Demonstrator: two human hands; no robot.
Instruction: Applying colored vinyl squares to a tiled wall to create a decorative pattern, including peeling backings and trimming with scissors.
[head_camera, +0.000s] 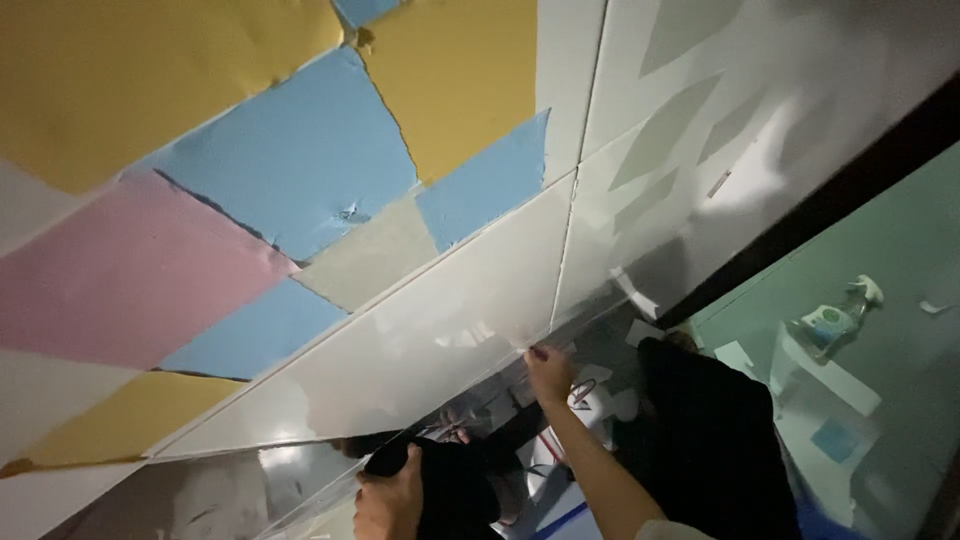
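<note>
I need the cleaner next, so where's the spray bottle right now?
In the head view, the spray bottle sits far right on a white ledge by the green wall, well right of the right hand.

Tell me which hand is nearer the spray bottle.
Right. The right hand is raised against the glossy white panel, left of the spray bottle. The left hand is lower and farther left, on a dark cloth.
</note>
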